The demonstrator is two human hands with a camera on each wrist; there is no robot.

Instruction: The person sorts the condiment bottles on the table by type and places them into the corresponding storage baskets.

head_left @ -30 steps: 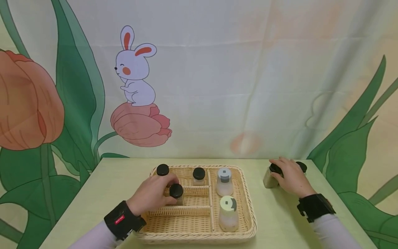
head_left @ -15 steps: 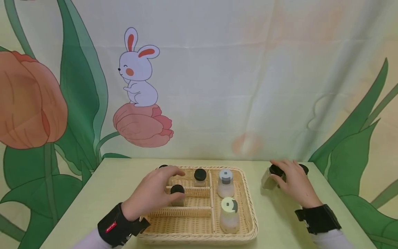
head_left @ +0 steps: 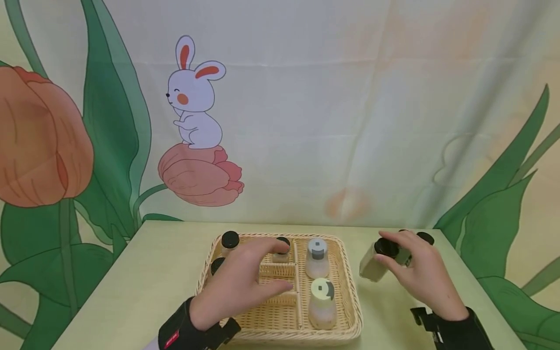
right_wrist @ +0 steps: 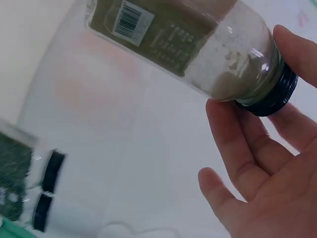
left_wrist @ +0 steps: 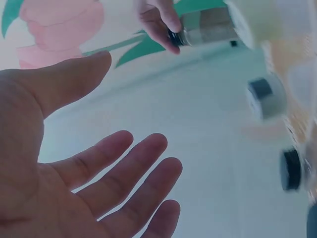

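Observation:
My right hand [head_left: 422, 272] grips a clear spice jar [head_left: 372, 266] by its black lid. The right wrist view shows a brownish-green powder inside, a barcode label [right_wrist: 132, 22], and fingers and thumb around the lid and neck. In the head view the jar leans to one side at the right of the wicker basket [head_left: 280, 335]. Over the basket's left half, my left hand [head_left: 238, 287] spreads thumb and fingers apart with nothing between them. Under and behind it stand black-lidded jars, one at the back left [head_left: 230, 239], one [head_left: 217, 265] partly hidden by the hand.
Another black-lidded jar [head_left: 281, 255] stands in the basket's back compartment. In the right compartment are a grey-topped bottle [head_left: 317, 265] and a yellow-topped bottle [head_left: 322, 306]. More black-lidded jars [head_left: 425, 238] stand behind my right hand. A printed curtain [head_left: 297, 121] hangs behind the table.
My left hand has let go of a black-lidded jar in the basket and moved right. That jar now sits further left. My right hand has brought its jar left and nearer.

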